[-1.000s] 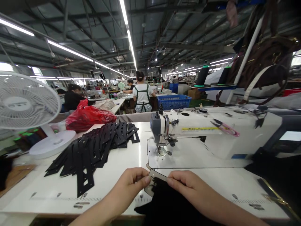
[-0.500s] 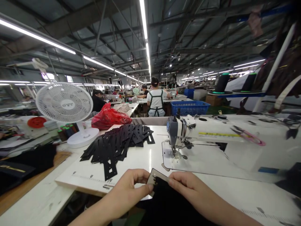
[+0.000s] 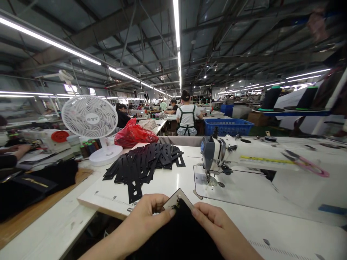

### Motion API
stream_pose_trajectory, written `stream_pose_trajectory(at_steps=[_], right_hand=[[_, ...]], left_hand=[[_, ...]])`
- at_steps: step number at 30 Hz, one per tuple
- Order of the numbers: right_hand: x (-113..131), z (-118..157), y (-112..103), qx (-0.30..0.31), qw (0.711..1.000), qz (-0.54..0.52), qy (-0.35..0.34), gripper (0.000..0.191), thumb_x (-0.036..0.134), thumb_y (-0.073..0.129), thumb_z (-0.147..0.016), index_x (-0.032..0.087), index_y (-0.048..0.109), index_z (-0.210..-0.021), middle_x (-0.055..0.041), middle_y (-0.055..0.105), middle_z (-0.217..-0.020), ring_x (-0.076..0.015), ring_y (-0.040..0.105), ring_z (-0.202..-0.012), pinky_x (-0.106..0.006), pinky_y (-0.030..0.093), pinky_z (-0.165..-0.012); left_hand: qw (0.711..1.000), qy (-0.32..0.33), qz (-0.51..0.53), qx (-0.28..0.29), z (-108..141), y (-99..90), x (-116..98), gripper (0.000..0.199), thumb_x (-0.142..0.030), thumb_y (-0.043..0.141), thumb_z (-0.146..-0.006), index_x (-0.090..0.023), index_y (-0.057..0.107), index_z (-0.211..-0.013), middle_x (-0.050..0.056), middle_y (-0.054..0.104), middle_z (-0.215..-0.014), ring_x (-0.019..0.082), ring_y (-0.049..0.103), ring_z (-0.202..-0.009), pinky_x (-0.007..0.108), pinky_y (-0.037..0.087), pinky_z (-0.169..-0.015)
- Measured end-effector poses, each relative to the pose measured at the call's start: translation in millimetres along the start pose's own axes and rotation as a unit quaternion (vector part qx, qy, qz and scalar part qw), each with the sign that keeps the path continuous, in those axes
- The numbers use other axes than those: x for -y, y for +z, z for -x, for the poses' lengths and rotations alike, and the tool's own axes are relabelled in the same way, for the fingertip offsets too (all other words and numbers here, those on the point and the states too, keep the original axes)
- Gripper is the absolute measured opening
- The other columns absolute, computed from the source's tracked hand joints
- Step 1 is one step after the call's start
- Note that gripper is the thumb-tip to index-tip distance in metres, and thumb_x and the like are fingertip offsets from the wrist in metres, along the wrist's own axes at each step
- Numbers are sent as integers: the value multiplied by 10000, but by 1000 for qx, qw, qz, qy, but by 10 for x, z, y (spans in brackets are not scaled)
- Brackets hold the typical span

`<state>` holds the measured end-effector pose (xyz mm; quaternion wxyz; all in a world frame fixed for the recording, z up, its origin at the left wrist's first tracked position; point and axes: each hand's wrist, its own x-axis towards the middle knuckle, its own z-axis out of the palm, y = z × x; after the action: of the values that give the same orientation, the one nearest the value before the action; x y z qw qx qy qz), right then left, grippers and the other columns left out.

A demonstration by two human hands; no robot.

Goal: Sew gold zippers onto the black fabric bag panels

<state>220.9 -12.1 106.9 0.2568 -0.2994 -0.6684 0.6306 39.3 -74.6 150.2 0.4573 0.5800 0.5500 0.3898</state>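
A black fabric piece (image 3: 180, 231) with a pale grey, pointed end panel (image 3: 179, 198) is pinched between my two hands at the front of the table. My left hand (image 3: 149, 216) is closed on the panel's left side, thumb on top. On the right edge, my right hand (image 3: 210, 220) grips it between thumb and fingers. Small gold-coloured marks or hardware show near the tip, too small to name. Beyond my hands lies a heap of black slotted strips (image 3: 146, 162). The sewing machine (image 3: 214, 155) stands to the right, its needle area away from the fabric.
A white fan (image 3: 90, 119) and a red plastic bag (image 3: 135, 133) stand behind the strips. Pink-handled scissors (image 3: 309, 164) lie on the machine. A blue basket (image 3: 227, 127) and a co-worker (image 3: 187, 115) are farther back; another person's hands (image 3: 20, 150) show at far left.
The view has swung left, so the surroundings shift rightward. The grey panel has turned so its corner points up more squarely; both hands keep their hold.
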Motion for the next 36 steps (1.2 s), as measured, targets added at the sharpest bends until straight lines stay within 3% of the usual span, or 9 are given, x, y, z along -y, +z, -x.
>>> stream_pose_trajectory(at_steps=[14,19,23,29,30,32,34,36], right_hand=[[-30,-19,37,17,999,-24,-18,436,570,487,-822,150,599,-791,0,529,-681,-156,492,-653,-246,386,-607],[-22,42,-20,136,988,-13,-75,376,443,601,-768,171,585,-1026,-24,610,-824,-229,563,-814,-316,435,-765],[36,48,-109,116,990,51,-62,280,372,576,-778,160,634,-951,-32,635,-835,-251,566,-834,-323,443,-752],[50,-30,-93,145,988,-11,-51,415,455,585,-766,141,599,-1038,-50,654,-868,-259,591,-883,-354,463,-795],[-7,-25,-70,115,992,17,-56,436,462,570,-778,140,580,-1072,-72,652,-927,-267,593,-913,-371,465,-814],[-173,12,6,-19,984,136,-116,517,469,582,-774,143,517,-1170,-132,593,-1121,-308,552,-1034,-436,434,-890],[-369,65,141,-162,915,287,-232,612,438,629,-759,170,428,-1271,-166,480,-1284,-349,464,-1154,-492,387,-946],[-538,97,337,-235,824,389,-337,634,327,643,-781,213,353,-1332,-154,443,-1329,-345,429,-1194,-482,400,-949]], left_hand=[[999,-2,-37,-24,42,-27,-3,326,-441,606,-737,-116,629,-736,-5,523,-646,134,440,-630,227,336,-595],[998,23,-42,-51,32,-93,7,327,-442,586,-761,-119,637,-767,20,570,-683,146,472,-639,228,358,-579],[993,46,-44,-104,9,-152,-54,286,-416,600,-755,-133,639,-775,-5,549,-644,126,452,-599,217,356,-561],[999,28,19,-14,5,-121,-151,292,-341,678,-696,-152,619,-911,4,619,-747,156,547,-698,229,400,-633],[999,20,35,-9,-7,-127,-128,287,-369,680,-696,-142,619,-860,3,612,-707,152,546,-667,230,401,-619],[998,5,65,-26,-43,-154,-48,326,-437,693,-678,-133,597,-749,-10,582,-617,135,532,-595,228,399,-591],[994,-7,81,-66,-94,-176,51,396,-492,723,-624,-137,555,-669,-18,565,-571,113,502,-534,213,379,-543],[991,-8,81,-108,-150,-162,133,451,-543,730,-585,-147,516,-620,-24,551,-542,102,476,-497,204,356,-503]])
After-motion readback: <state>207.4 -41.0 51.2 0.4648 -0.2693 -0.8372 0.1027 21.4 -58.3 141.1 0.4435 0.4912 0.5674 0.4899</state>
